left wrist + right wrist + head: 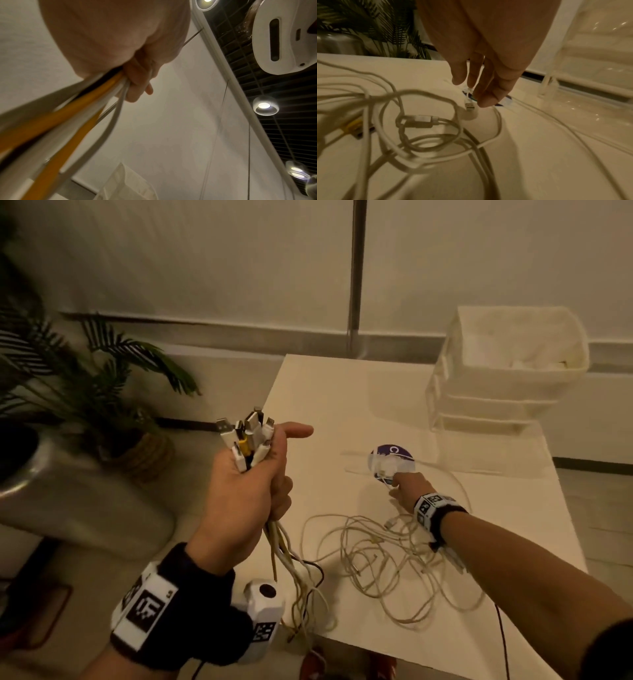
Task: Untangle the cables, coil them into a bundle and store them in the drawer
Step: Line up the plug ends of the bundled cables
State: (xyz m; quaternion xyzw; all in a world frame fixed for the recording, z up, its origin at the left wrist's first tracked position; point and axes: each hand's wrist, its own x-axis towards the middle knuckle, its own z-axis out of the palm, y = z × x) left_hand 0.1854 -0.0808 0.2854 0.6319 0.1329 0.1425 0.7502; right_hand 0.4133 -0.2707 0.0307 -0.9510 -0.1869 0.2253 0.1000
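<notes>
My left hand (253, 481) is raised left of the white table (342, 392). It grips a bundle of cable ends (246, 436), white ones and a yellow one, with the plugs sticking up. Below the fist (135, 83) the cables (72, 116) hang down. They run into a loose tangle of white cables (387, 559) on the table. My right hand (399, 487) reaches over a purple and white disc (394, 451). Its fingers (458, 79) point down and pinch a thin white cable whose USB plug (469, 106) dangles.
A clear plastic drawer unit (479, 405) stands at the table's back right with its top drawer (520, 364) pulled out. A potted palm (85, 378) and a silver bin (51, 474) stand on the floor at the left. A yellow plug (353, 125) lies in the tangle.
</notes>
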